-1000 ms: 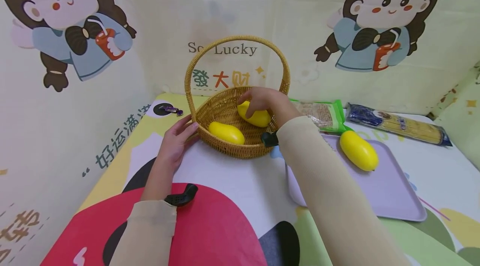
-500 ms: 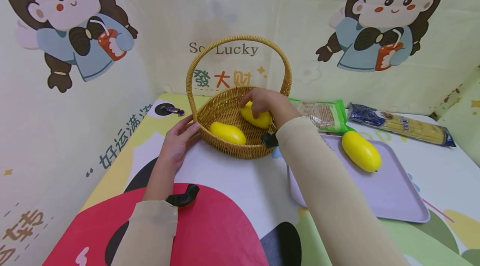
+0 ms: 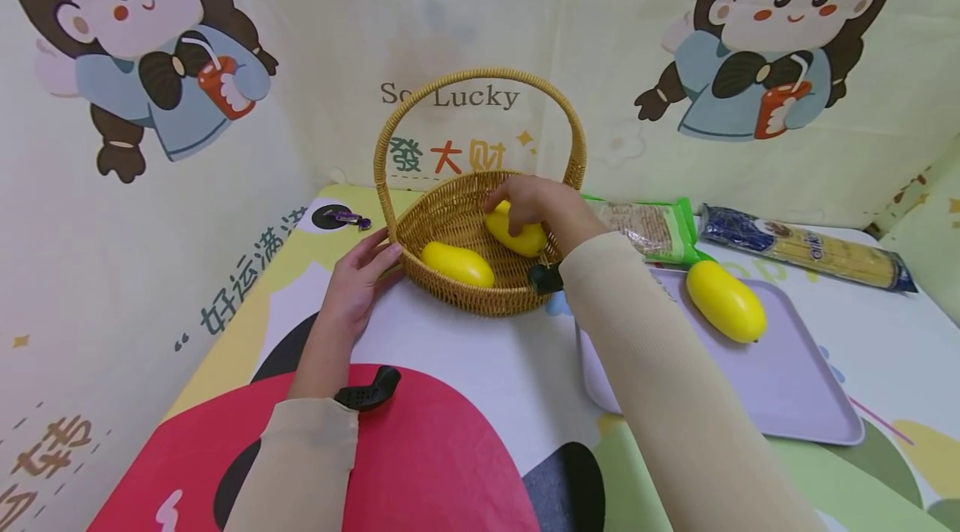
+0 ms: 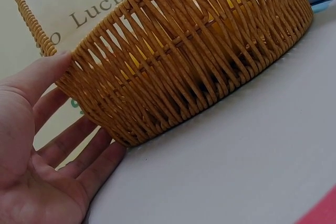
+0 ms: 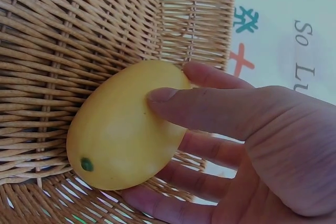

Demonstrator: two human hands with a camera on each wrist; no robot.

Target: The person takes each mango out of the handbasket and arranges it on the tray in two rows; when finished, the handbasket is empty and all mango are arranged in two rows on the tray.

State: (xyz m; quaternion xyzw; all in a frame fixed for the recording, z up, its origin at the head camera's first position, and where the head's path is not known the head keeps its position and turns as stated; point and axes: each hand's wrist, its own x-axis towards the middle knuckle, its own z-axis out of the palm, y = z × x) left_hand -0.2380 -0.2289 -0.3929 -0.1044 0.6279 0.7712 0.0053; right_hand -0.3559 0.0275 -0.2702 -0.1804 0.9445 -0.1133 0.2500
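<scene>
A wicker basket (image 3: 480,299) with a tall hoop handle stands near the back wall. In it lie two smooth yellow mangoes, one near the front (image 3: 457,264) and one at the back right. My right hand (image 3: 538,203) reaches in and grips the back mango (image 5: 121,129), thumb on top and fingers along its far side. That mango shows a green stem spot and lies against the woven wall. My left hand (image 3: 356,286) touches the basket's left outer side. In the left wrist view its thumb rests at the rim, and its fairly straight fingers reach along the wall.
Right of the basket, a third mango (image 3: 726,301) lies on a lilac tray (image 3: 795,399). Behind the tray are a green-edged packet (image 3: 652,228) and a spaghetti pack (image 3: 810,248). A purple wrapped candy (image 3: 350,218) lies at the back left.
Both hands keep their places at the basket and the back mango. The whole head view has shifted slightly; nothing else visibly moves.
</scene>
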